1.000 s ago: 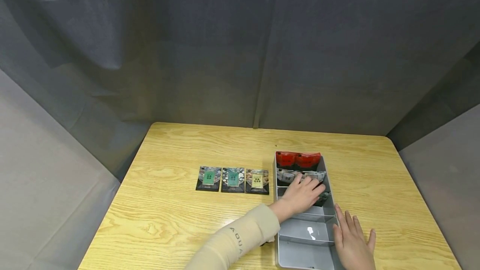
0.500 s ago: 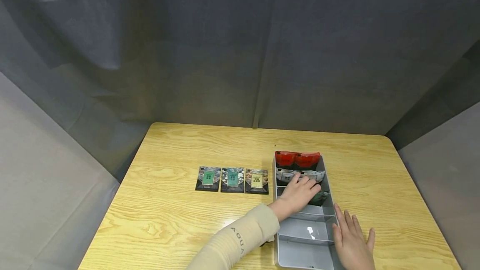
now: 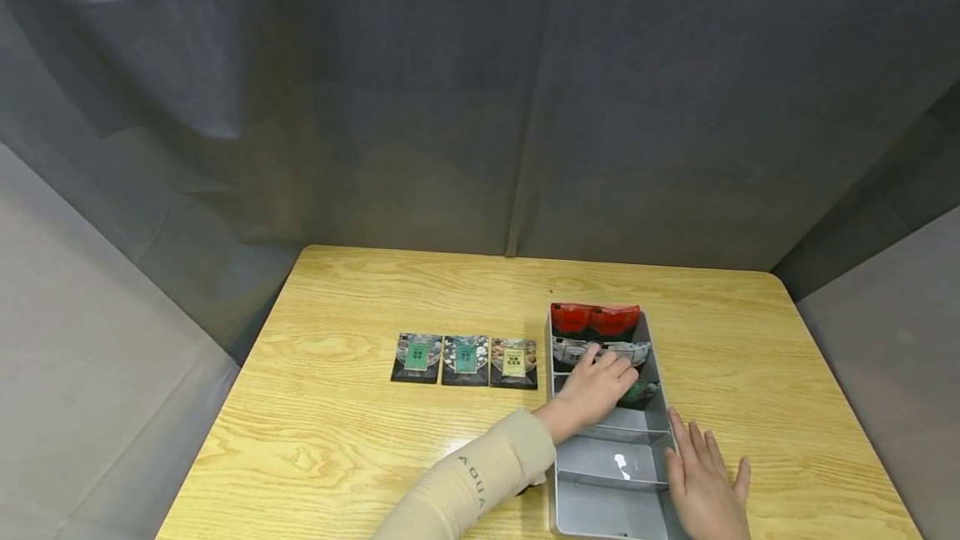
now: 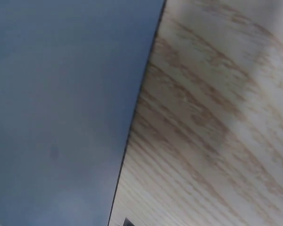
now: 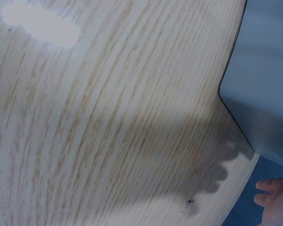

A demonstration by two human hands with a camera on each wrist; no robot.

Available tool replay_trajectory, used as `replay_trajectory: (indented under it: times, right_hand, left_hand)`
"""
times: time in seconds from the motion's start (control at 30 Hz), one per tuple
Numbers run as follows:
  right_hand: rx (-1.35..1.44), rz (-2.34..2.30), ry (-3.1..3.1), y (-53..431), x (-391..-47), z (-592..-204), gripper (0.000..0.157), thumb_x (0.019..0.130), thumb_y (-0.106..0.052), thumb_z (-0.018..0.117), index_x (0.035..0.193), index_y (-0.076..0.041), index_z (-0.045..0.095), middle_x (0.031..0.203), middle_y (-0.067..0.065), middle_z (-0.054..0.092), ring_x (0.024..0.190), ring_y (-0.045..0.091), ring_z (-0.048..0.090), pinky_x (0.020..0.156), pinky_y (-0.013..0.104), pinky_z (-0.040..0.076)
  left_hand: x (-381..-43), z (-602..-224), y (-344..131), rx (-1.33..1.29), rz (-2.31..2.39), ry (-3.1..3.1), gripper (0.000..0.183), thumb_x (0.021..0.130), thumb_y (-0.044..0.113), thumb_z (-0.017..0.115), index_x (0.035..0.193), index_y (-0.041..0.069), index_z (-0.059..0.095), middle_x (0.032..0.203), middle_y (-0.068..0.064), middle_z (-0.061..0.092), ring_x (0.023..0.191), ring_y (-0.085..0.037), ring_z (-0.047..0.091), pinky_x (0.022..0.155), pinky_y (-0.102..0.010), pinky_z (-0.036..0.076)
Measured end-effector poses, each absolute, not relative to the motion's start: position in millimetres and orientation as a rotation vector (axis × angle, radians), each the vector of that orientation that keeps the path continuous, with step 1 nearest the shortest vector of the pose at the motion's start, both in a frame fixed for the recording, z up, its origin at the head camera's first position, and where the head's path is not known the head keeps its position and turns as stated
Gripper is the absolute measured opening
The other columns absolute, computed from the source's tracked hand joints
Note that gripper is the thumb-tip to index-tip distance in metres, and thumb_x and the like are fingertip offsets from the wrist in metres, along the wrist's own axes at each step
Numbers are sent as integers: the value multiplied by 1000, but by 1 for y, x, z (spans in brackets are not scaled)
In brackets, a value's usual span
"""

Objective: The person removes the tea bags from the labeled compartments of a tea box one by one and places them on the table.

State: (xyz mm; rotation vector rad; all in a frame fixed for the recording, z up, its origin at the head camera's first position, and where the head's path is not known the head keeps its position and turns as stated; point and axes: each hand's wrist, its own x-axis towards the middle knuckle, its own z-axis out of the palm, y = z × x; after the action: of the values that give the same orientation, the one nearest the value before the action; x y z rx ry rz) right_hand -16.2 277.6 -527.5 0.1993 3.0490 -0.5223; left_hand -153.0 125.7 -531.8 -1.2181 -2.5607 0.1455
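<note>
A long grey compartment box [image 3: 611, 502] stands on the table. My left hand [image 3: 592, 394] reaches over it from the left, fingers spread and slightly bent on the packets; the thumb is hidden. Beneath those fingers a dark green packet [image 3: 639, 394] shows, partly covered. Silvery packets [image 3: 633, 352] stand upright one compartment farther, and red packets [image 3: 596, 322] fill the far one. With fingers extended, my right hand [image 3: 705, 477] rests along the box's right side. The left wrist view has only the box wall [image 4: 61, 117] and table. Part of a hand shows in the right wrist view; whose, I cannot tell.
Left of the box, three packets lie flat in a row: a green-labelled one [image 3: 417, 357], a teal-labelled one [image 3: 465, 360] and a yellow-labelled one [image 3: 513, 362]. Dark grey cloth [image 3: 450, 107] hangs behind the wooden table [image 3: 337, 440].
My left hand has slid slightly left over the packets, exposing more of the green packet. My right hand stays beside the box.
</note>
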Motion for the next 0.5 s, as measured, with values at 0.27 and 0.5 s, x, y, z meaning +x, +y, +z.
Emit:
replay_trajectory:
  times: [0.27, 0.5]
  right_hand:
    - [201, -525, 3058, 278, -14, -528, 53, 99, -34, 26, 148, -28, 5, 135, 33, 32, 123, 52, 26, 93, 71, -7]
    - [210, -522, 3082, 276, -14, -530, 53, 99, -33, 28, 148, -28, 7, 135, 32, 33, 123, 51, 27, 93, 71, -7]
  left_hand:
    - [-151, -520, 119, -1160, -4, -2546, 26, 92, 21, 51, 116, 30, 54, 112, 14, 53, 106, -6, 45, 97, -34, 28]
    - [-151, -504, 107, -1109, -165, -2471, 28, 89, 16, 55, 114, 27, 55, 110, 12, 53, 98, -7, 46, 94, -34, 28]
